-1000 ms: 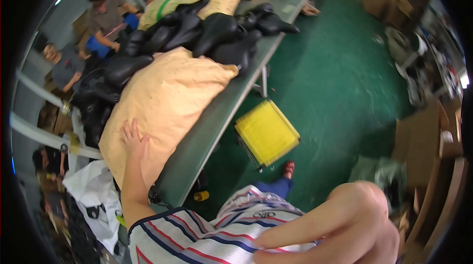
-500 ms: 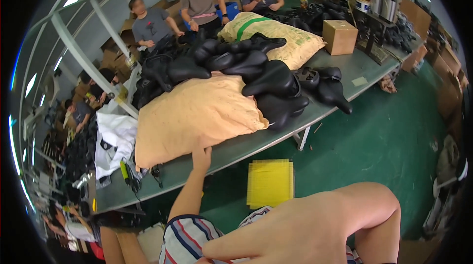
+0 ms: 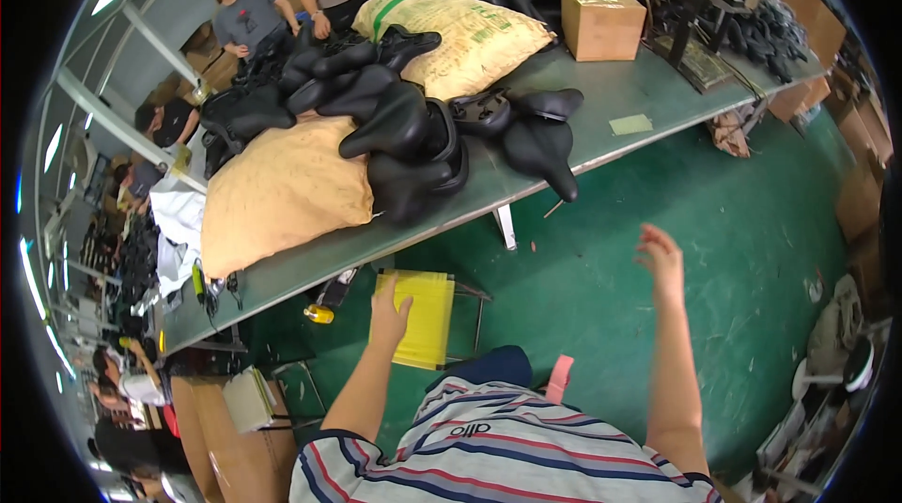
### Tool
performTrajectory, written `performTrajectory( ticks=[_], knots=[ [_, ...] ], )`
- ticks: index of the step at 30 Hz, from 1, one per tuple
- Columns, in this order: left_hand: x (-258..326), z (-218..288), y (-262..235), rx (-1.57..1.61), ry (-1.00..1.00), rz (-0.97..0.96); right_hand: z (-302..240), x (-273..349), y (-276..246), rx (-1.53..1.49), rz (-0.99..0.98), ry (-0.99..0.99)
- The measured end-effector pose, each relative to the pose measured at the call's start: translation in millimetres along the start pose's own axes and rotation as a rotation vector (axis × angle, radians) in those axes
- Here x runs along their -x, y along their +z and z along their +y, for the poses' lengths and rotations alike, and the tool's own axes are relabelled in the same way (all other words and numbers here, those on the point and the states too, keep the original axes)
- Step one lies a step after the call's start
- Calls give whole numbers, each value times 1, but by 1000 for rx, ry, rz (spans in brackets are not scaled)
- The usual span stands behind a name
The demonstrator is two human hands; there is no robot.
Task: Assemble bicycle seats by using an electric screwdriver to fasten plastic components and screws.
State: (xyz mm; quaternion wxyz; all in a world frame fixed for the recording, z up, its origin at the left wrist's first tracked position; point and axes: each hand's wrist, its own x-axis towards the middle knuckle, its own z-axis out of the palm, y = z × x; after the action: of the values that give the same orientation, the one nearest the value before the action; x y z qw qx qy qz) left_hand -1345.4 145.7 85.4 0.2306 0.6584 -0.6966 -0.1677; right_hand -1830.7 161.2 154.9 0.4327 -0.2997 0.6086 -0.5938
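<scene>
My left hand [image 3: 389, 317] holds nothing; thumb and fingers stand apart, and it appears in front of the yellow seat of a stool [image 3: 427, 320] below the bench. My right hand [image 3: 661, 263] is raised over the green floor, empty, its fingers loosely spread. On the metal workbench [image 3: 611, 141] lies a full tan sack [image 3: 287, 193] close to the front edge. Black bicycle saddles [image 3: 390, 118] are heaped behind and beside it. One saddle [image 3: 540, 146] juts its nose past the bench edge. A second sack with a green stripe [image 3: 460, 33] lies farther back.
A cardboard box [image 3: 603, 24] and a metal press stand [image 3: 695, 52] occupy the bench's right part. Several people [image 3: 254, 19] are across the bench. A large carton [image 3: 221, 437] stands at lower left, a yellow bottle [image 3: 318, 314] under the bench, and shelving with shoes [image 3: 832, 343] at right.
My left hand has come away from the tan sack's front edge. My right arm, bent across my front before, now reaches out to the right. The view has shifted right and downward.
</scene>
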Motion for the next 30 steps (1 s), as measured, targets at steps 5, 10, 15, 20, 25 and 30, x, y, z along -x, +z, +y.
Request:
performTrajectory(
  ticks=[5,10,15,20,25,30],
  knots=[
    [-104,53,-10,-184,208,285,84,-76,33,45,-186,198],
    [-213,90,-29,-323,130,291,99,-161,82,281,-271,233],
    [-278,69,-16,-392,153,170,91,-215,133,413,-334,342],
    [-301,73,-12,-305,256,206,89,-249,128,284,-443,425],
    [-325,85,-42,216,86,554,34,-280,122,424,-426,314],
    [-350,73,-31,480,-179,1005,-31,-337,135,475,-654,-125]
  ],
)
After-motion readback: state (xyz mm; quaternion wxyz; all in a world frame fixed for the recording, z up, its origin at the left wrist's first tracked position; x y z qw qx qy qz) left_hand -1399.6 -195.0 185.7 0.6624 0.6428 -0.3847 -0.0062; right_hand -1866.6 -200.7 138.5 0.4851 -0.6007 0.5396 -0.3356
